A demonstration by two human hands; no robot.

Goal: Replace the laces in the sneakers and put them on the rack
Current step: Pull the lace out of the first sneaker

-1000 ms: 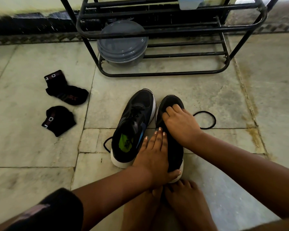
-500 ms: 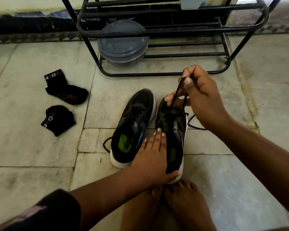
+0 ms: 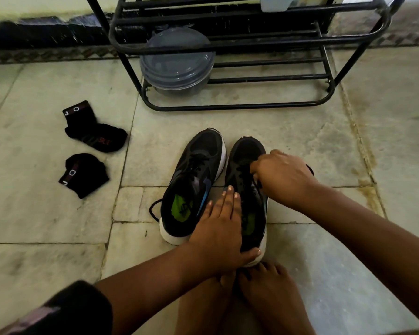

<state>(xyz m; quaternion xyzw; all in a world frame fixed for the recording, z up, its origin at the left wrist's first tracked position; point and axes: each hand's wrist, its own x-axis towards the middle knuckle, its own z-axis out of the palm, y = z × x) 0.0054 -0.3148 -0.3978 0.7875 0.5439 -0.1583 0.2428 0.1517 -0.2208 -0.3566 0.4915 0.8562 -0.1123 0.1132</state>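
Two black sneakers with white soles stand side by side on the stone floor, toes pointing away from me. The left sneaker (image 3: 194,184) is laced, with a lace end trailing at its heel. My left hand (image 3: 221,232) lies flat with straight fingers on the heel part of the right sneaker (image 3: 246,160), holding it down. My right hand (image 3: 282,176) is low over that shoe's eyelets, fingers curled and pinching the black lace (image 3: 243,171). A bit of the lace (image 3: 310,168) shows behind the hand. The black metal rack (image 3: 240,106) stands just beyond the shoes.
A lidded grey plastic container (image 3: 177,61) sits on the rack's bottom shelf at the left. Two black socks (image 3: 94,134) (image 3: 84,174) lie on the floor to the left. My bare feet (image 3: 252,296) are tucked right behind the right sneaker's heel.
My right hand had pulled the lace up high above the right sneaker, and has now come back down to the eyelets. My left hand has stayed on the heel.
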